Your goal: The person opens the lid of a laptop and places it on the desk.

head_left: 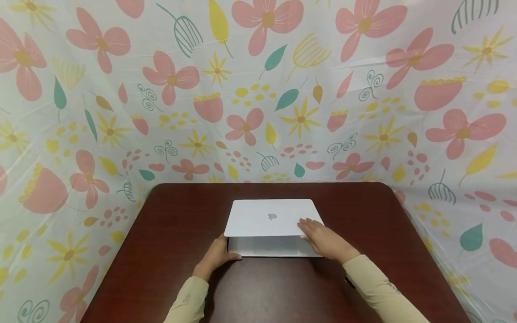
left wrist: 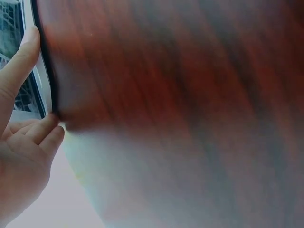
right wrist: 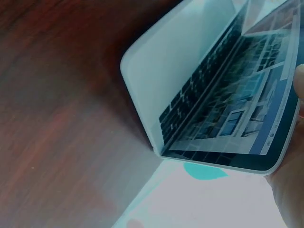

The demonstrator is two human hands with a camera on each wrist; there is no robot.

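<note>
A silver laptop (head_left: pixel 250 220) with an apple logo sits on the table, its lid tilted partway over the base. My right hand (head_left: pixel 325 240) pinches the lid's front right edge, fingers on the outer face and thumb underneath. In the right wrist view, the lit screen (right wrist: pixel 256 114) leans over the black keyboard (right wrist: pixel 190 90); only a bit of the hand (right wrist: pixel 287 183) shows. At the base's left front corner, my left hand (head_left: pixel 216 255) grips the side, thumb along the front edge. The left wrist view shows that hand (left wrist: pixel 23 161) with its thumb on the laptop's edge (left wrist: pixel 45 88).
The dark reddish-brown table (head_left: pixel 173 215) has rounded far corners and extends on both sides of the laptop. A white cloth (head_left: pixel 282 148) printed with pink and yellow flowers hangs behind it and along both sides.
</note>
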